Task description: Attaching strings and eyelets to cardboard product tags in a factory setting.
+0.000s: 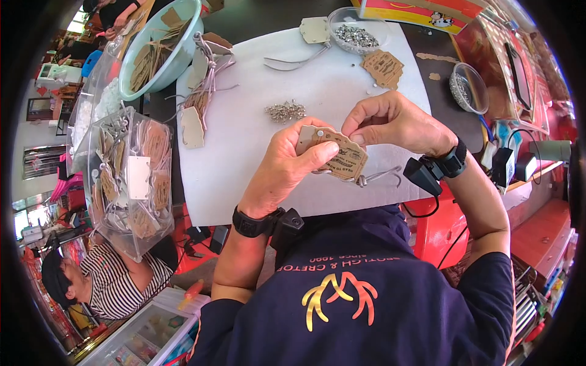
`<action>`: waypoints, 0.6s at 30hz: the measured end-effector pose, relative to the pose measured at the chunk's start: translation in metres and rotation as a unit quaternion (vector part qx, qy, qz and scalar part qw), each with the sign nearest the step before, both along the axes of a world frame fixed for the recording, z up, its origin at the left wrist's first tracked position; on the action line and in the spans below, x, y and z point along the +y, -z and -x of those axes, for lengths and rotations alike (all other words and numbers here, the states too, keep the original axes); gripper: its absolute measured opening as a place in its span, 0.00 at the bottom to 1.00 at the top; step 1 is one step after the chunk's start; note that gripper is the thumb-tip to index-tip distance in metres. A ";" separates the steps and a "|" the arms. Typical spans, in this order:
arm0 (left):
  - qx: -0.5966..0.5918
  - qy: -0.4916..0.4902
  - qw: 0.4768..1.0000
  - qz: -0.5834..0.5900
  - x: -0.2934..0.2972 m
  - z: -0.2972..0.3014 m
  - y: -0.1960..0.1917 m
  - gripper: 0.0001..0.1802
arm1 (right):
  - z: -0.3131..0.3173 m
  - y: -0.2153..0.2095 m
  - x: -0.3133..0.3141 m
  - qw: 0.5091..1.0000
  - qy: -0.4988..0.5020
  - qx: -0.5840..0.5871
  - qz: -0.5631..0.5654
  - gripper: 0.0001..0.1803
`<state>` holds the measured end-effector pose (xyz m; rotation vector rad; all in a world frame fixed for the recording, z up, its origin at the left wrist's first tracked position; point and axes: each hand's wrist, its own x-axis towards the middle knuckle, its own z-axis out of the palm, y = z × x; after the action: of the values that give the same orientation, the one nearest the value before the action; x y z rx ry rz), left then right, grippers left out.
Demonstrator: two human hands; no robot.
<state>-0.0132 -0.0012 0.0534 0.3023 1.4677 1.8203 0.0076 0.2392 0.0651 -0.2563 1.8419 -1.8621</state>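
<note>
My left hand (285,157) is closed on a brown cardboard tag (349,160) with a scalloped edge and dark print, its thumb flat on the face. A grey cord (383,175) trails from the tag's lower right. At the tag's upper edge, my right hand (397,125) pinches thumb and forefinger together; whatever lies between them is hidden. A small round stud (320,133) shows near the tag's corner. Beyond my left hand, a small heap of shiny metal studs (285,111) lies on the white sheet (238,171).
A clear tub of metal pieces (359,36) and stacked brown tags (383,68) sit at the back. Corded tags (194,125) lie left, beside a pale-green basin (194,43) and a clear bin (131,232). Another tub (469,88) stands right. A person in stripes (119,280) is at left.
</note>
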 end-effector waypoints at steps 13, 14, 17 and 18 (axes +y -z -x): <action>-0.004 0.021 0.999 0.025 0.010 0.003 -0.005 0.12 | -0.007 -0.001 0.003 0.999 0.014 0.039 0.004 0.09; -0.004 0.016 1.000 0.025 0.011 0.003 -0.004 0.12 | -0.007 0.002 0.003 0.996 0.022 0.084 -0.017 0.09; 0.000 0.034 0.999 0.025 0.009 0.006 -0.002 0.13 | -0.007 -0.004 0.002 0.980 0.017 0.178 -0.091 0.10; -0.002 0.033 0.999 0.026 0.008 0.008 -0.001 0.13 | -0.006 -0.006 0.001 0.963 0.004 0.226 -0.145 0.10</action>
<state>-0.0209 0.0064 0.0540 0.3183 1.4834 1.7264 0.0138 0.2401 0.0710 -0.6090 2.3913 -1.5978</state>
